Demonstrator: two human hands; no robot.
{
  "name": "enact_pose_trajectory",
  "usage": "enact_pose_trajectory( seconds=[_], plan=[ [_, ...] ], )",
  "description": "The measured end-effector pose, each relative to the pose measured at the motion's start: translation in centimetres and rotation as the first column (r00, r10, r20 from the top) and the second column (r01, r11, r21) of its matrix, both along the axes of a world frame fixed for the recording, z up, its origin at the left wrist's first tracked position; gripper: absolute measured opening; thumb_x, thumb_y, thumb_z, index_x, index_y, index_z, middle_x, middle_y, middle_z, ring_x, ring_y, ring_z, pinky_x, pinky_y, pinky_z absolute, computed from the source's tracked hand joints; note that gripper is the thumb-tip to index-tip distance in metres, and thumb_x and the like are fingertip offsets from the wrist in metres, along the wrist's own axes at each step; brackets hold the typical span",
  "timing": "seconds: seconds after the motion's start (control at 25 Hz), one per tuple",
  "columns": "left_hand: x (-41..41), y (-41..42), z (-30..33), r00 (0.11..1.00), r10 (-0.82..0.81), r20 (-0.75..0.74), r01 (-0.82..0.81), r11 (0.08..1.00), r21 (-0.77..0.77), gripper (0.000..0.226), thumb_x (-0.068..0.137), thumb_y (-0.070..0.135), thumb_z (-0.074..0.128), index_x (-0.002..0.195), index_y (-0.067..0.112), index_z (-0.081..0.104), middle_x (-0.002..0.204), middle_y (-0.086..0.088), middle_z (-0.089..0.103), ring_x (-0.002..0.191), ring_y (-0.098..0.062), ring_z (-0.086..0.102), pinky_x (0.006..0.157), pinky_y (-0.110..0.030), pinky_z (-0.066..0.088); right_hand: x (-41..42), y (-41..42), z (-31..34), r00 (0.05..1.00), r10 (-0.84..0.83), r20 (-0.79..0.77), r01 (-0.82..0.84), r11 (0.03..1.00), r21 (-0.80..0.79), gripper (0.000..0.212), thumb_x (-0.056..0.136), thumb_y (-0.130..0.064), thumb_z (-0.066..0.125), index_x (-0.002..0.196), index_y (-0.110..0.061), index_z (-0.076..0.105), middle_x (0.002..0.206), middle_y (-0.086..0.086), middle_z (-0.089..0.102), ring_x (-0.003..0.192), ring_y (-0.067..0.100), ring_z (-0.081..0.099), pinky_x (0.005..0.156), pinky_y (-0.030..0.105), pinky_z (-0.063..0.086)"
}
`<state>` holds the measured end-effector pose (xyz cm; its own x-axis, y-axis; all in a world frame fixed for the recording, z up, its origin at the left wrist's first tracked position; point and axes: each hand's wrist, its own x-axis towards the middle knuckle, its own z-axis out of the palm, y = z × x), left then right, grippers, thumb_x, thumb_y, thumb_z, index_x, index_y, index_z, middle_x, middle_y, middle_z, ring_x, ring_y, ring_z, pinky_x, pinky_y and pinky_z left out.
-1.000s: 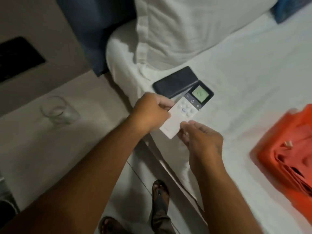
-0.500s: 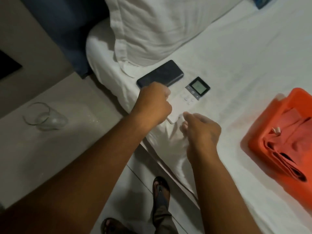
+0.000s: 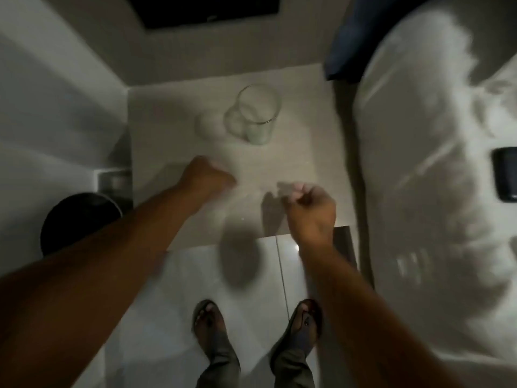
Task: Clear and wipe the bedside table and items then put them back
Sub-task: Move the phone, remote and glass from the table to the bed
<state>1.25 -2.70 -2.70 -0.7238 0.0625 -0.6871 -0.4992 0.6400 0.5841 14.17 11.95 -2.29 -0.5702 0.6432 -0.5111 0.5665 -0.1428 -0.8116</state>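
The pale bedside table [image 3: 307, 141] fills the middle of the head view. A clear drinking glass [image 3: 258, 114] stands upright near its back edge. My left hand [image 3: 208, 177] hovers over the table's left front part with its fingers curled in, and nothing shows in it. Over the front right part, my right hand [image 3: 309, 204] is loosely closed, also with nothing visible in it. A dark flat phone-like item [image 3: 506, 175] lies on the white bed [image 3: 436, 247] at the right edge. The remote is out of view. The whole frame is blurred.
A black round bin [image 3: 78, 219] sits on the floor left of the table. A white wall [image 3: 56, 93] borders the left side. A dark blue headboard [image 3: 352, 46] rises behind the bed. My sandalled feet [image 3: 215, 329] stand on the tiled floor.
The view has swung left from the bed to the bedside table. My left hand let go of the remote on the bed. Both hands now hover over the table.
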Motion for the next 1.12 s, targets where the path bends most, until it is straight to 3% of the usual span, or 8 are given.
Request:
enact_pose_trajectory(
  seconds=[0.08,0.24,0.32,0.4,0.52,0.72,0.92,1.12],
  plan=[
    [-2.1,-0.5,-1.4,0.999,0.014,-0.047,-0.012,0.999,0.041,0.05,0.051,0.014,0.085,0.095,-0.003,0.067,0.097,-0.021,0.07,0.084,-0.031,0.068,0.084,-0.046,0.058,-4.3,1.6,-2.4,0.988,0.152,0.012,-0.152,0.985,0.076,0.026,0.075,-0.007,0.073,0.08,-0.028,0.058,0.082,-0.005,0.067,0.085,0.018,0.068,0.093,0.046,0.056],
    [-4.7,2.2,-2.5,0.973,-0.111,-0.204,0.132,0.987,0.094,0.073,0.057,0.015,0.077,0.127,0.007,0.06,0.115,-0.012,0.068,0.106,-0.032,0.068,0.086,-0.04,0.059,-10.5,3.4,-4.5,0.939,0.343,0.002,-0.34,0.931,0.13,0.041,0.076,-0.011,0.078,0.111,-0.016,0.057,0.086,-0.01,0.055,0.085,0.012,0.06,0.085,0.033,0.054],
    [-5.1,3.6,-1.8,0.963,-0.124,-0.24,0.169,0.969,0.178,0.072,0.056,0.008,0.069,0.127,0.012,0.057,0.111,-0.008,0.065,0.101,-0.029,0.066,0.067,-0.031,0.052,-12.2,2.7,-4.7,0.872,0.488,0.024,-0.476,0.837,0.271,0.071,0.063,-0.017,0.088,0.124,-0.019,0.051,0.1,-0.009,0.06,0.097,0.015,0.065,0.085,0.029,0.057],
    [-5.1,4.2,-1.2,0.971,-0.091,-0.219,0.151,0.948,0.279,0.068,0.049,0.004,0.06,0.114,0.021,0.057,0.1,-0.007,0.062,0.081,-0.027,0.062,0.059,-0.028,0.045,-12.8,1.9,-4.3,0.878,0.477,-0.034,-0.449,0.847,0.283,0.073,0.058,-0.029,0.09,0.119,-0.025,0.05,0.11,-0.005,0.061,0.104,0.017,0.065,0.085,0.024,0.057],
    [-3.9,4.0,0.8,0.987,-0.051,-0.155,0.1,0.937,0.334,0.063,0.048,0.003,0.058,0.105,0.029,0.054,0.101,-0.009,0.062,0.076,-0.028,0.06,0.066,-0.042,0.058,-12.6,1.4,-2.5,0.857,0.513,-0.043,-0.458,0.798,0.392,0.062,0.072,-0.034,0.084,0.124,-0.021,0.053,0.109,-0.01,0.057,0.1,0.008,0.058,0.07,0.001,0.042],
    [-1.5,5.9,8.3,0.935,-0.258,-0.244,0.342,0.836,0.428,0.064,0.056,0.001,0.074,0.113,0.025,0.057,0.114,-0.015,0.071,0.089,-0.035,0.073,0.072,-0.047,0.062,-6.2,5.4,4.3,0.859,0.501,-0.104,-0.362,0.739,0.568,0.088,0.065,-0.043,0.088,0.139,-0.018,0.048,0.126,-0.002,0.05,0.106,-0.002,0.045,0.086,-0.001,0.037],
    [3.1,18.3,16.9,0.642,-0.605,-0.471,0.766,0.525,0.37,0.092,0.047,0.027,0.091,0.126,0.032,0.045,0.117,0.002,0.057,0.101,-0.021,0.07,0.079,-0.038,0.063,5.5,16.0,13.5,0.961,0.271,-0.051,-0.163,0.71,0.685,0.077,0.066,-0.032,0.086,0.136,-0.022,0.055,0.117,-0.004,0.047,0.104,0.004,0.05,0.09,0.005,0.04],
    [9.8,35.0,19.6,0.089,-0.766,-0.636,0.972,0.207,-0.113,0.078,0.06,0.017,0.085,0.128,0.028,0.048,0.118,0.0,0.058,0.096,-0.015,0.063,0.075,-0.029,0.059,15.1,27.1,16.8,0.99,-0.046,0.135,-0.07,0.671,0.738,0.076,0.066,-0.03,0.083,0.137,-0.03,0.055,0.124,0.001,0.059,0.117,0.022,0.056,0.097,0.028,0.044]
  ],
)
